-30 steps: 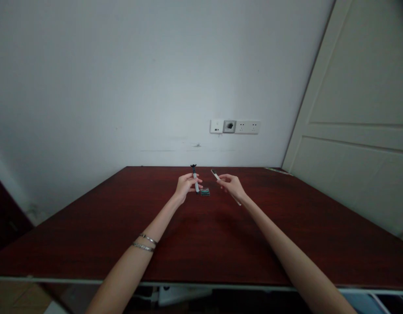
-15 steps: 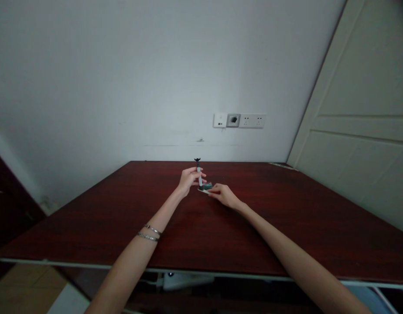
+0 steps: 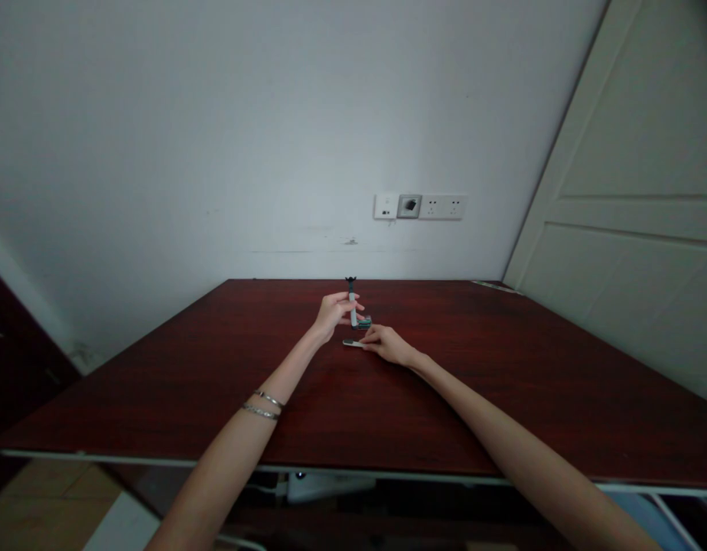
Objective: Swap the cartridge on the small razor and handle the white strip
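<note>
My left hand [image 3: 333, 313] is closed around a slim white stick [image 3: 353, 308], held upright over the table. Its top ends in a black, forked piece [image 3: 350, 282]. Between the thumb and fingers of my right hand [image 3: 390, 344] is a small, flat pale strip [image 3: 353, 343] with a dark patch at its left end. The strip lies just below the foot of the stick, apart from it. Right behind the stick's lower end sits a small teal and dark object [image 3: 364, 324], partly hidden by my fingers; its kind is too small to make out.
The dark red wooden table [image 3: 227, 367] reaches back to a pale wall. Wall sockets [image 3: 444, 207] are mounted above its far edge. A white panelled door [image 3: 634, 191] stands on the right. Under the front edge, a white item [image 3: 324, 488] lies on a shelf.
The pale strip has come away from the stick's foot and moved slightly down toward me in my right hand. My left hand keeps the stick upright, shifted a touch right.
</note>
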A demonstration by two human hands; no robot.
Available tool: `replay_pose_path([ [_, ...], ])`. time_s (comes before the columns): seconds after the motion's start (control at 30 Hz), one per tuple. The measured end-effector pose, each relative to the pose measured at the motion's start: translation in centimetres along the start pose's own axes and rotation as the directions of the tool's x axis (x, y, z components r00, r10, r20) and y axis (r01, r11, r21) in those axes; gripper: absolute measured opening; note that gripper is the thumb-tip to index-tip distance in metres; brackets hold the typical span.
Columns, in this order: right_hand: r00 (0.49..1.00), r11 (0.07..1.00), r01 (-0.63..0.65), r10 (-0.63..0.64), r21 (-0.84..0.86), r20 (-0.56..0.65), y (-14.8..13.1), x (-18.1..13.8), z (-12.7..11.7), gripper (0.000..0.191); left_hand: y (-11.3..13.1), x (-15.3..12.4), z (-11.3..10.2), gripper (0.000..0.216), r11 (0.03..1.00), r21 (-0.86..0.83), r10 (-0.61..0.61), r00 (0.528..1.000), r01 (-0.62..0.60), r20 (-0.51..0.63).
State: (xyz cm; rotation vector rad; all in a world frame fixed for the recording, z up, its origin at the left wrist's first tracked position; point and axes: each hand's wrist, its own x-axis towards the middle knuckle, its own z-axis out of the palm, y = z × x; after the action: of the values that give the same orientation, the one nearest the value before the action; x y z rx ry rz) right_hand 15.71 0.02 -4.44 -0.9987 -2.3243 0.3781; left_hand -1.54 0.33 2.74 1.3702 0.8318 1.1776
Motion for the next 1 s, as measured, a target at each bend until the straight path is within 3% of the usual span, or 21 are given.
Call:
replay_pose_path([
  [0.2,1.0,1.0,0.011,-0.012,-0.021,-0.018,-0.3,0.0,-0.5,0.019,0.1,-0.2,0.0,0.025,1.0,0.002,-0.001,1.0,0.001,0.007],
  [0.43,0.977,0.994,-0.067,0.049,-0.082,-0.209,1.5,3.0,-4.4,0.02,-0.4,0.1,-0.2,0.026,1.0,0.006,-0.024,0.999,0.024,0.023],
  [0.53,0.979,0.98,-0.128,0.1,-0.153,-0.179,3.0,4.4,-4.7,0.021,-0.7,0.3,-0.3,0.027,1.0,0.007,-0.03,0.999,0.03,0.023],
  [0.7,0.991,0.979,-0.134,0.129,-0.153,-0.044,4.4,5.2,-3.2,0.023,-0.9,0.3,-0.4,0.026,0.999,0.025,-0.024,1.0,0.023,0.02],
  [1.0,0.99,0.984,-0.139,0.138,-0.114,-0.022,4.7,5.2,-1.9,0.024,-0.8,0.3,-0.5,0.026,0.999,0.037,0.008,0.999,-0.007,-0.052],
])
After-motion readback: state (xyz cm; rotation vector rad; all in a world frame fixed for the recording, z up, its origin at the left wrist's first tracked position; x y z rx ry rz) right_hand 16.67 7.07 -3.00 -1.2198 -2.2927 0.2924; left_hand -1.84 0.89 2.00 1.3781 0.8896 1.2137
